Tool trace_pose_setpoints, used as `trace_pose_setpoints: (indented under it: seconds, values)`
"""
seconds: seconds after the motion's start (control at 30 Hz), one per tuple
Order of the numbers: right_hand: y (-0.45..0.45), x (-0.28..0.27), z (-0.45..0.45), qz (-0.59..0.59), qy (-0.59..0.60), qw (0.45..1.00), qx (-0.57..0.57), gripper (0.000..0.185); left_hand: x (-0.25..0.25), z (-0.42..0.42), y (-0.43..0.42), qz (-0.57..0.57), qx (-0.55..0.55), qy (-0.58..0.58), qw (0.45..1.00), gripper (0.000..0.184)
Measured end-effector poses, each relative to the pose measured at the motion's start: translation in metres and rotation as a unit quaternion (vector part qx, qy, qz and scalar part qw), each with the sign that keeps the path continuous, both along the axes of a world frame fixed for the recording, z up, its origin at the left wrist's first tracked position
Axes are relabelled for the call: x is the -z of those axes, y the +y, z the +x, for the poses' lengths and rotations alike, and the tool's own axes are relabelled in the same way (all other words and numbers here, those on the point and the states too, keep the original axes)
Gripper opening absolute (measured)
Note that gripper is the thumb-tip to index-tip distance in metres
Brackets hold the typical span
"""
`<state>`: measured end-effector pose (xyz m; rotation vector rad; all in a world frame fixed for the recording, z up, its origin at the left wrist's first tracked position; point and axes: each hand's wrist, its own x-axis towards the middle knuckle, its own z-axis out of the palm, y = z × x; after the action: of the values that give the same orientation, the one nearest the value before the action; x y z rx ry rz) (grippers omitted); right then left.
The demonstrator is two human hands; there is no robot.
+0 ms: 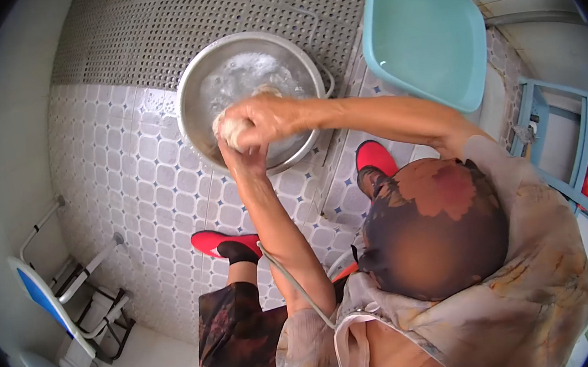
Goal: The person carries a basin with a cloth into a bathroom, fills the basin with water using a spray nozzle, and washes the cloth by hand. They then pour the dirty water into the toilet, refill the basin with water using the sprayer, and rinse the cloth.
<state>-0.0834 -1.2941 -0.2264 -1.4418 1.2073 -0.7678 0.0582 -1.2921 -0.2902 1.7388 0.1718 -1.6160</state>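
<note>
Over a round steel basin of sudsy water, both my hands are closed round a bunched, wet, whitish cloth. My right hand reaches in from the right and grips it from above, its knuckles wet. Below it, my left hand comes up from the near side with its fingers wrapped round the cloth, partly covered by the right hand. White foam and bubbles lie on the water toward the basin's far side. Part of the cloth is hidden inside my grip.
A pale turquoise plastic tub stands to the right. Behind the basin lies a perforated grey mat, with a thin hose running over it. Patterned tiles cover the floor. A folding chair is at left, a blue rack at right.
</note>
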Motion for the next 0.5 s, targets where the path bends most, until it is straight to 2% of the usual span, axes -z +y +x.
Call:
trace_pose_setpoints:
  seconds: [0.07, 0.13, 0.2, 0.37, 0.43, 0.47, 0.5]
  values:
    - [0.015, -0.013, 0.023, -0.032, -0.053, 0.998, -0.029, 0.036, 0.014, 0.005, -0.012, -0.037, 0.019, 0.025, 0.999, 0.052]
    - [0.028, -0.021, 0.041, -0.062, -0.101, 0.992, -0.052, 0.036, 0.009, 0.039, 0.022, -0.071, 0.043, 0.055, 0.995, 0.052]
    - [0.040, -0.015, 0.062, -0.283, 0.052, 0.957, -0.032, 0.035, 0.016, 0.052, 0.035, -0.102, 0.065, 0.082, 0.989, 0.052]
    - [0.037, 0.004, 0.087, -0.325, 0.065, 0.943, -0.016, 0.035, 0.047, 0.054, 0.048, -0.189, 0.114, 0.162, 0.962, 0.051]
    - [0.024, 0.018, 0.081, -0.329, 0.173, 0.927, -0.048, 0.034, 0.064, 0.049, 0.031, -0.228, 0.131, 0.204, 0.943, 0.051]
    - [0.017, 0.020, 0.075, -0.328, 0.174, 0.927, -0.049, 0.034, 0.077, 0.043, 0.013, -0.243, 0.140, 0.223, 0.934, 0.051]
    - [0.010, 0.019, 0.067, -0.278, 0.196, 0.940, -0.018, 0.035, 0.092, 0.035, -0.001, -0.255, 0.146, 0.239, 0.926, 0.051]
